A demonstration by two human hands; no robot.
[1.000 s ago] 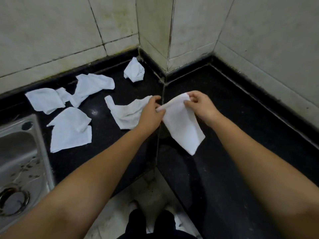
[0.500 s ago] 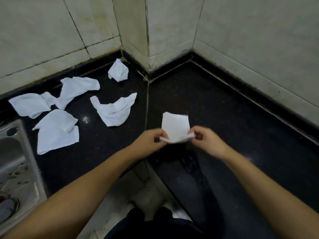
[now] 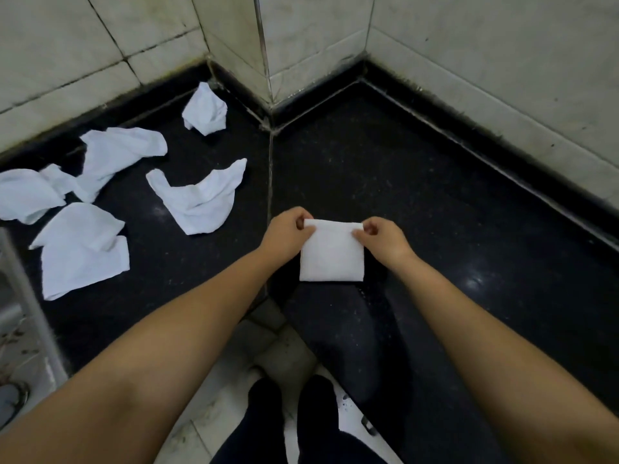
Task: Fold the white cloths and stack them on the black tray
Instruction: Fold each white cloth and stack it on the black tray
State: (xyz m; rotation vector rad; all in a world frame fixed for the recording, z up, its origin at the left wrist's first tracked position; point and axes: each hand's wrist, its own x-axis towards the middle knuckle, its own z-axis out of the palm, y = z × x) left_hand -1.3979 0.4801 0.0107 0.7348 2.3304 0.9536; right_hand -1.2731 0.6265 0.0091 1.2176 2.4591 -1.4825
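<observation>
A folded white cloth (image 3: 331, 252), now a neat square, lies on the black counter (image 3: 418, 182) near its front edge. My left hand (image 3: 284, 234) pinches its upper left corner. My right hand (image 3: 382, 237) pinches its upper right corner. Several unfolded white cloths lie crumpled on the counter to the left: one nearest my hands (image 3: 201, 199), one by the corner wall (image 3: 205, 110), one further left (image 3: 117, 157), one at the left edge (image 3: 26, 194) and one below them (image 3: 80, 249). No separate black tray can be made out.
A steel sink (image 3: 16, 329) sits at the left edge, its drain low in the frame. Tiled walls (image 3: 485, 51) close the counter at the back and right, with a protruding corner pillar (image 3: 241, 38). My legs and the floor show below.
The cloth hung unfolded between my hands, then was folded over. It now lies flat as a square on the counter, both hands at its top corners.
</observation>
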